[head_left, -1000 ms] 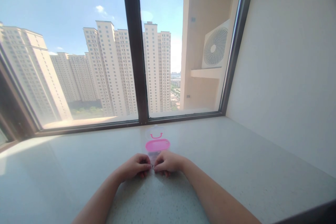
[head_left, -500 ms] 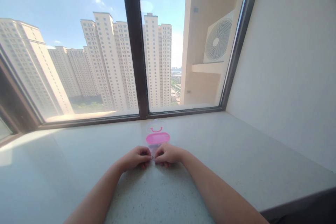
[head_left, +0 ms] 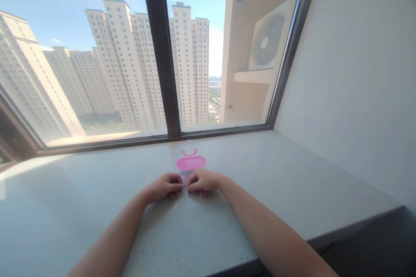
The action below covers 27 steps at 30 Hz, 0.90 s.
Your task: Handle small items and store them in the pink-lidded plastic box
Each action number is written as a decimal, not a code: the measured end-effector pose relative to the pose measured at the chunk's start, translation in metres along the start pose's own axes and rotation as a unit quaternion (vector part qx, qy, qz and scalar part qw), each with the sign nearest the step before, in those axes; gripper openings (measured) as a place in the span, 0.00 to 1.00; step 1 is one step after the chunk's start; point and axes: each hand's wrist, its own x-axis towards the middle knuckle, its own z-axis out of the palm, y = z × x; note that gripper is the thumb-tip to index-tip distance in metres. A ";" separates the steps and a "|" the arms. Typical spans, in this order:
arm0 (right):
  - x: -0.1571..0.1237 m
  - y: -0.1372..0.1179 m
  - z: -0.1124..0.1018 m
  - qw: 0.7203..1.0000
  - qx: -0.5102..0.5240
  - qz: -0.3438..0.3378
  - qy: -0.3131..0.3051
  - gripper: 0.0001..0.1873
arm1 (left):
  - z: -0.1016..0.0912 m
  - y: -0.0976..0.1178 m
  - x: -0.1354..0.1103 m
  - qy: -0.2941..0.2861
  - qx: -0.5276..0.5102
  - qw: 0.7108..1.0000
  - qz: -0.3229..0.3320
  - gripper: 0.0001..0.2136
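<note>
My left hand [head_left: 170,185] and my right hand [head_left: 202,181] are close together above the pale stone sill, fingertips pinched. Between them shows a tiny thin dark loop [head_left: 184,186], perhaps wire or cord; its kind is too small to make out. Both hands appear to grip it, one at each side. Just beyond my fingers stands a small see-through plastic box with a pink rim [head_left: 191,163]. Its clear lid, with a pink handle [head_left: 190,153], lies folded back toward the window. My right hand partly covers the front of the box, and its contents are unclear.
A stone sill [head_left: 260,181] stretches out on both sides, with its front edge at lower right. Behind the box rises a window with a dark frame [head_left: 173,132]. To the right is a white wall [head_left: 344,73]. Tall buildings and an air-conditioner unit [head_left: 268,39] show outside.
The whole view has shifted slightly, so hands and box appear a little higher and further left. A little more of the dark loop shows between my fingertips. Both pinches stay closed.
</note>
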 end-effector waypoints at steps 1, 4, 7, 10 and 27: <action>0.000 0.000 0.000 1.000 0.002 0.002 0.000 0.07 | 0.000 0.000 0.000 -0.002 0.000 1.000 0.000 0.16; -0.001 -0.002 0.000 1.000 0.007 -0.001 0.001 0.07 | -0.001 0.001 -0.001 -0.007 0.000 1.000 -0.001 0.15; -0.001 -0.003 0.000 1.000 0.008 0.000 -0.004 0.06 | -0.001 0.002 -0.001 -0.009 -0.006 1.000 -0.001 0.15; -0.001 -0.003 0.000 1.000 0.011 0.005 -0.007 0.06 | -0.001 0.001 -0.001 -0.004 -0.007 1.000 -0.003 0.15; 0.000 -0.003 0.000 1.000 0.007 0.022 -0.007 0.05 | 0.000 -0.001 0.000 0.007 -0.007 1.000 -0.005 0.18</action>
